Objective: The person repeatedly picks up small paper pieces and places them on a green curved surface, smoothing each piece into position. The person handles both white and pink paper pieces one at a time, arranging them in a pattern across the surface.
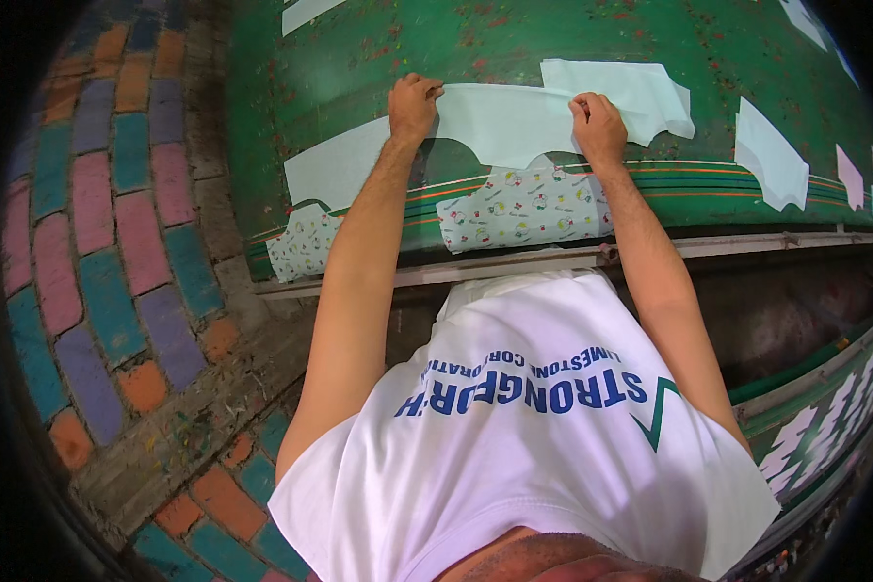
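A pale white cut fabric piece [504, 121] with curved lower edges stretches between my two hands over the green table. My left hand [414, 107] pinches its upper left corner. At its upper right end, my right hand [599, 128] is closed on the edge, thumb and fingers together. Below the piece, towards the table's near edge, lies a printed fabric piece [526, 211] with small coloured figures, partly covered by the white one. Another white piece [335, 160] lies flat to the left, partly behind my left forearm. A further white piece [640, 92] lies just beyond my right hand.
The long green table [359, 58] is speckled with paint, with striped lines and a metal rail [436, 270] along its near side. More printed cloth [303, 241] lies at the left end, a white piece [771, 160] to the right. Coloured floor bricks [112, 233] run left.
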`<state>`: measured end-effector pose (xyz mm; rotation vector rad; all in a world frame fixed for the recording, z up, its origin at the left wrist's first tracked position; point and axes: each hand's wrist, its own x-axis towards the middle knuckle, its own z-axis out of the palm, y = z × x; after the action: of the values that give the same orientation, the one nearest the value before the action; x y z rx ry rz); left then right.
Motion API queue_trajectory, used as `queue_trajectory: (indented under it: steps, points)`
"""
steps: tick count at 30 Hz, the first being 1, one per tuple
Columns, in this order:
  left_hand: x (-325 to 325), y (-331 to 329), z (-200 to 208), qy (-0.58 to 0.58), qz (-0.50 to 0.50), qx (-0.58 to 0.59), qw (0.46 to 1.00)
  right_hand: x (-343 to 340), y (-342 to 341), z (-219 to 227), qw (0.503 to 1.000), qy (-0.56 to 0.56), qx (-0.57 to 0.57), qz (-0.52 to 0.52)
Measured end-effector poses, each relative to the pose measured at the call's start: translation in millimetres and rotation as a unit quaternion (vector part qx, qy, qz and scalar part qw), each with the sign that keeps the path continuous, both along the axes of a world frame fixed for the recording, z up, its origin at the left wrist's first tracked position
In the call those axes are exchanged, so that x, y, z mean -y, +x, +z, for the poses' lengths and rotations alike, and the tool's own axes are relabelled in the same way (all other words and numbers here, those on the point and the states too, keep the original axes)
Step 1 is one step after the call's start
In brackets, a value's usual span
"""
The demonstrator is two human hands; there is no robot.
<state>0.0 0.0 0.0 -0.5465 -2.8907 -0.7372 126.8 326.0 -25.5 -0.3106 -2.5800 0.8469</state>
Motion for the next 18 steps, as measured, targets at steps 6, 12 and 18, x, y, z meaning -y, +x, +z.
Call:
queue_trajectory:
  steps: [6, 12, 18]
  points:
    - [-17, -3, 7, -0.018, 0.022, 0.025, 0.999, -10, 4, 6, 0.998, -0.034, 0.039, 0.021]
    - [-17, 10, 10, -0.175, -0.104, -0.122, 0.971, -13, 4, 7, 0.997, -0.053, 0.04, 0.042]
    - [-12, 57, 3, -0.101, -0.052, -0.143, 0.983, -16, 3, 6, 0.997, -0.037, 0.029, 0.055]
